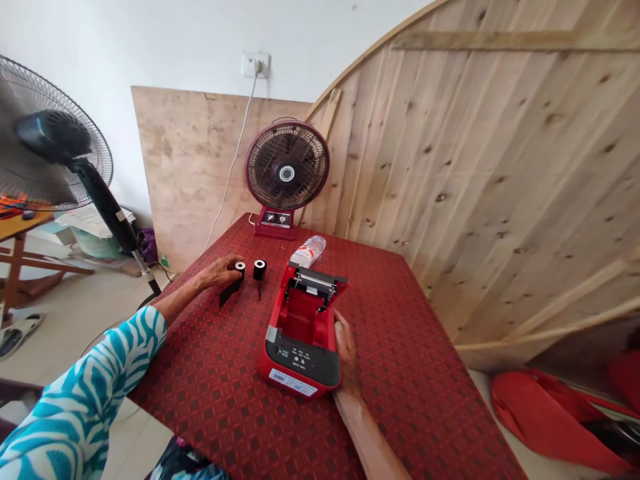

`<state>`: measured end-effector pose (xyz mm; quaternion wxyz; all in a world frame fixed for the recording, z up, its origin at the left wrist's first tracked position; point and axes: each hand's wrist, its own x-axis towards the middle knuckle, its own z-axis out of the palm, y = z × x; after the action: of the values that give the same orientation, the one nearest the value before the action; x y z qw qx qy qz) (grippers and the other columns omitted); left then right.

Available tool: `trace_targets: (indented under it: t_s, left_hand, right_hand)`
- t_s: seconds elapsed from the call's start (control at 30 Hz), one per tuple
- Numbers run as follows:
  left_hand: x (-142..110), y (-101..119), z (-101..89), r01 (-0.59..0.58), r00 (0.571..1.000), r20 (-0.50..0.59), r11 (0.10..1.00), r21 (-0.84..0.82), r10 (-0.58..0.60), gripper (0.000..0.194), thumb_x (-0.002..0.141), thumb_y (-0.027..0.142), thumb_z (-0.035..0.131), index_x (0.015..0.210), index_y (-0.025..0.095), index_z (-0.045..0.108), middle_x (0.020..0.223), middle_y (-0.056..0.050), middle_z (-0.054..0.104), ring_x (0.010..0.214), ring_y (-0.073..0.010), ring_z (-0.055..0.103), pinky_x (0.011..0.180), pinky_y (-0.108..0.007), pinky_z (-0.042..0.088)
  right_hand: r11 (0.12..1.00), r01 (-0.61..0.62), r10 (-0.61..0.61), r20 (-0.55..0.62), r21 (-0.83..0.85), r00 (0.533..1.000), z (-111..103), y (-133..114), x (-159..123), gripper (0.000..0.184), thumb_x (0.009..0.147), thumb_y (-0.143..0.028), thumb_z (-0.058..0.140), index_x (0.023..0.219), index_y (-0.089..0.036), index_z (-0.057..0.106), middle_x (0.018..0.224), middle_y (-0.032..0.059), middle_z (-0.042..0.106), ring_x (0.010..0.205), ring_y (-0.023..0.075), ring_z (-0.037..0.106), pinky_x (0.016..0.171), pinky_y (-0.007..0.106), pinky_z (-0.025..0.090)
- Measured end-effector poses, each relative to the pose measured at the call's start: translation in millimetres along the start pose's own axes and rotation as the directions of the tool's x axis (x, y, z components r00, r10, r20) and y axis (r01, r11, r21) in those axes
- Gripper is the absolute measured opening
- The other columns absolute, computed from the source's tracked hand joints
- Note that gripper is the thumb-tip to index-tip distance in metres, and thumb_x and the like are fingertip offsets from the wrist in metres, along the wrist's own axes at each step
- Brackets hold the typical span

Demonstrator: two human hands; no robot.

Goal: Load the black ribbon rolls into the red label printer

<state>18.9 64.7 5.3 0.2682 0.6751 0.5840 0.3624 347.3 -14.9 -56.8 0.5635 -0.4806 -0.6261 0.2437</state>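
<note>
Your left hand (220, 272): fingers part-curled at the left black roll (241, 271), grip uncertain. Your right hand (347, 348): fingers mostly hidden against the open red printer (303, 337), closure unclear.

Head camera: we look from the person's head, forward and down, in a single wide view.
Red tablecloth (400, 313): we see it from above, spreading from the bottom edge and narrowing toward the middle of the frame.
Red printer (300, 367): near us, just below centre, low enough that we look into its open top.
Arms: they enter at lower left and bottom right of centre, reaching away from us to the left hand (223, 272) and right hand (346, 347).
Table fan (287, 173): farther off, upper centre, its front toward us.
White wall (185, 40): we face it along the upper left.
</note>
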Motion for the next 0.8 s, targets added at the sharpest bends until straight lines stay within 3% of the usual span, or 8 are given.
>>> trace_targets:
  t_s: [0.1, 0.17, 0.27, 0.37, 0.47, 0.57, 0.7, 0.8]
  left_hand:
    - [5.1, 14.4, -5.8, 0.004, 1.0, 0.02, 0.998, 0.058, -0.006, 0.049, 0.078, 0.041, 0.051, 0.118, 0.015, 0.059, 0.118, -0.009, 0.067, 0.107, -0.0231, 0.063, 0.089, -0.031, 0.05]
    - [13.2, 23.3, -3.8, 0.01, 1.0, 0.023, 0.993, 0.117, -0.013, 0.047, 0.08, 0.04, 0.049, 0.119, 0.016, 0.061, 0.121, -0.008, 0.066, 0.11, -0.0226, 0.061, 0.093, -0.029, 0.047]
    - [27.1, 31.5, 6.4, 0.037, 0.998, 0.05, 0.974, 0.222, -0.05, 0.036, 0.07, 0.029, 0.061, 0.103, 0.019, 0.07, 0.104, -0.005, 0.073, 0.101, -0.0244, 0.065, 0.089, -0.029, 0.047]
    - [36.4, 34.1, 18.0, 0.069, 0.993, 0.068, 0.953, 0.296, -0.093, 0.026, 0.061, 0.019, 0.065, 0.085, 0.023, 0.073, 0.081, -0.001, 0.074, 0.09, -0.0252, 0.067, 0.08, -0.028, 0.048]
    - [38.4, 35.8, 24.4, 0.072, 0.994, 0.058, 0.949, 0.308, -0.094, 0.023, 0.059, 0.018, 0.064, 0.08, 0.024, 0.072, 0.073, -0.001, 0.072, 0.086, -0.0249, 0.067, 0.076, -0.028, 0.047]
    - [34.3, 39.6, 22.6, 0.042, 0.998, 0.03, 0.966, 0.256, -0.052, 0.022, 0.062, 0.021, 0.062, 0.082, 0.021, 0.069, 0.078, -0.002, 0.072, 0.086, -0.0239, 0.067, 0.076, -0.028, 0.047]
    - [18.9, 49.7, 6.8, -0.032, 0.999, -0.005, 0.991, 0.133, 0.033, 0.029, 0.069, 0.03, 0.056, 0.094, 0.017, 0.06, 0.091, -0.005, 0.07, 0.088, -0.0215, 0.066, 0.077, -0.029, 0.05]
    - [-3.7, 65.5, -8.4, -0.088, 0.996, 0.011, 0.99, -0.113, 0.09, 0.031, 0.071, 0.036, 0.058, 0.095, 0.016, 0.054, 0.092, -0.006, 0.07, 0.086, -0.0206, 0.067, 0.075, -0.03, 0.052]
  right_hand:
    - [0.999, -0.039, 0.038, 0.013, 0.019, 0.999, -0.6, 0.6, 0.2, 0.046, 0.089, -0.052, 0.04, 0.119, -0.023, 0.059, 0.13, 0.0102, 0.058, 0.122, 0.0251, 0.052, 0.105, 0.047, 0.038]
    - [1.0, -0.012, 0.012, 0.01, 0.006, 1.0, -0.8, 0.1, 0.5, 0.047, 0.087, -0.052, 0.043, 0.119, -0.023, 0.06, 0.129, 0.0103, 0.059, 0.121, 0.0256, 0.052, 0.105, 0.047, 0.037]
    - [1.0, -0.012, 0.012, 0.005, 0.019, 1.0, -0.3, -3.5, 1.2, 0.046, 0.086, -0.051, 0.044, 0.118, -0.022, 0.061, 0.127, 0.0102, 0.06, 0.121, 0.0255, 0.052, 0.105, 0.046, 0.037]
    - [0.989, -0.12, 0.12, -0.001, 0.085, 0.993, 0.9, -9.5, 1.9, 0.046, 0.09, -0.048, 0.038, 0.12, -0.021, 0.059, 0.127, 0.0102, 0.061, 0.121, 0.0239, 0.052, 0.105, 0.044, 0.037]
    - [0.97, -0.194, 0.197, -0.005, 0.149, 0.98, 2.4, -15.2, 3.0, 0.048, 0.089, -0.05, 0.037, 0.119, -0.02, 0.059, 0.128, 0.0107, 0.06, 0.121, 0.0235, 0.052, 0.106, 0.044, 0.035]
    - [0.948, -0.239, 0.242, 0.008, 0.209, 0.97, 3.6, -19.2, 4.4, 0.049, 0.088, -0.052, 0.038, 0.118, -0.019, 0.058, 0.128, 0.0108, 0.06, 0.121, 0.023, 0.052, 0.106, 0.043, 0.035]
    - [0.927, -0.265, 0.273, 0.007, 0.266, 0.962, 5.0, -22.3, 6.0, 0.05, 0.086, -0.053, 0.041, 0.117, -0.019, 0.059, 0.126, 0.0114, 0.062, 0.119, 0.0231, 0.054, 0.104, 0.042, 0.038]
    - [0.919, -0.259, 0.271, 0.001, 0.297, 0.963, 6.8, -24.7, 6.5, 0.048, 0.086, -0.052, 0.042, 0.117, -0.02, 0.06, 0.125, 0.0103, 0.063, 0.118, 0.0228, 0.055, 0.103, 0.041, 0.038]
